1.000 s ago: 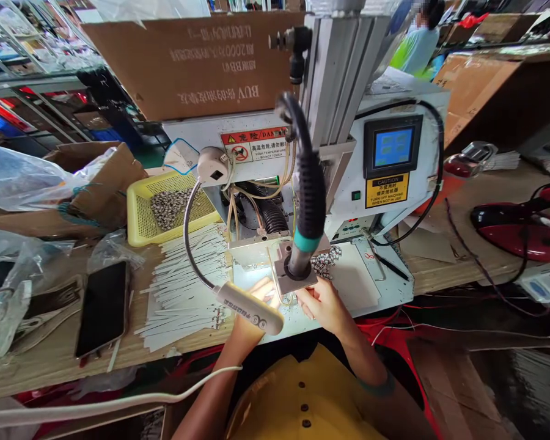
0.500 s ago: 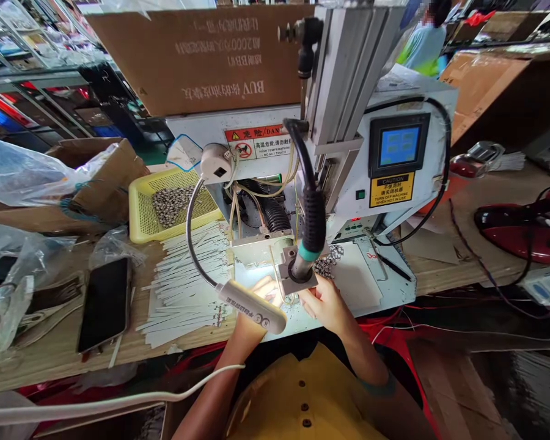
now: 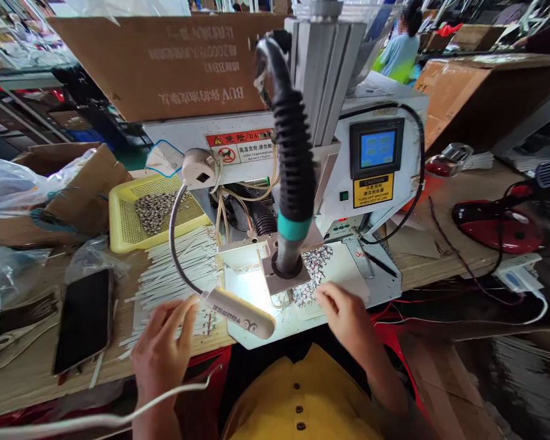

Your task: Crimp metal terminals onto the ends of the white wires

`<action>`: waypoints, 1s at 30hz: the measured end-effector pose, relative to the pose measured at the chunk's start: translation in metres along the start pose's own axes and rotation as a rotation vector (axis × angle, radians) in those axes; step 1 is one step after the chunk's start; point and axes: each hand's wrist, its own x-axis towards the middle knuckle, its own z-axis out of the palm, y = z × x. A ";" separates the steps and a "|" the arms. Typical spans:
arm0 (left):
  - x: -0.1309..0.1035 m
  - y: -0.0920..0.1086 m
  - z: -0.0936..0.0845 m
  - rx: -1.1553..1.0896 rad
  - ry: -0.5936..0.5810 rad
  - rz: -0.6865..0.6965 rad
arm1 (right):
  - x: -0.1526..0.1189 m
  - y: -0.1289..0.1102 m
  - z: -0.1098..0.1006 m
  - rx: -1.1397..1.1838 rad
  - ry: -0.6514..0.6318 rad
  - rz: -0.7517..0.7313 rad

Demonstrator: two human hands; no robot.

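Note:
My left hand (image 3: pixel 162 345) hovers at the front edge of a spread of thin white strips (image 3: pixel 176 266), its fingers extended and apart. On the machine's white bed, my right hand (image 3: pixel 346 315) is beside a heap of small metal pieces (image 3: pixel 315 269). Its thumb and fingers are pinched together; whatever is between them is too small or hidden to make out. Between the hands stands the heat press head (image 3: pixel 288 272), a metal block under a black ribbed hose (image 3: pixel 296 159). A white lamp (image 3: pixel 241 315) on a bent neck lights the bed and hides part of it.
A yellow basket (image 3: pixel 114 211) of small metal pieces stands at the left, with a phone (image 3: pixel 85 321) nearer me. A cardboard box (image 3: pixel 165 67) sits atop the machine. To the right are a control screen (image 3: pixel 378 148), a black pen (image 3: pixel 381 263) and a red device (image 3: pixel 495 226).
Both hands have come out from under the press head: the left moved left to the strips, the right moved right beside the metal pieces. The press head has risen, and the view has shifted slightly.

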 end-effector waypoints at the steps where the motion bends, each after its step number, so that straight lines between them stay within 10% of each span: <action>1: -0.004 -0.011 -0.001 0.041 0.018 -0.015 | 0.005 0.009 -0.003 -0.065 0.059 0.008; 14: -0.011 -0.025 0.005 -0.051 -0.219 -0.119 | 0.018 0.036 0.012 -0.079 0.328 -0.083; 22: 0.024 -0.028 0.032 -0.136 -0.212 -0.132 | 0.008 0.029 -0.001 0.321 -0.282 0.101; 30: 0.024 -0.026 0.020 -0.181 -0.081 -0.123 | 0.010 0.021 0.002 0.497 -0.156 0.164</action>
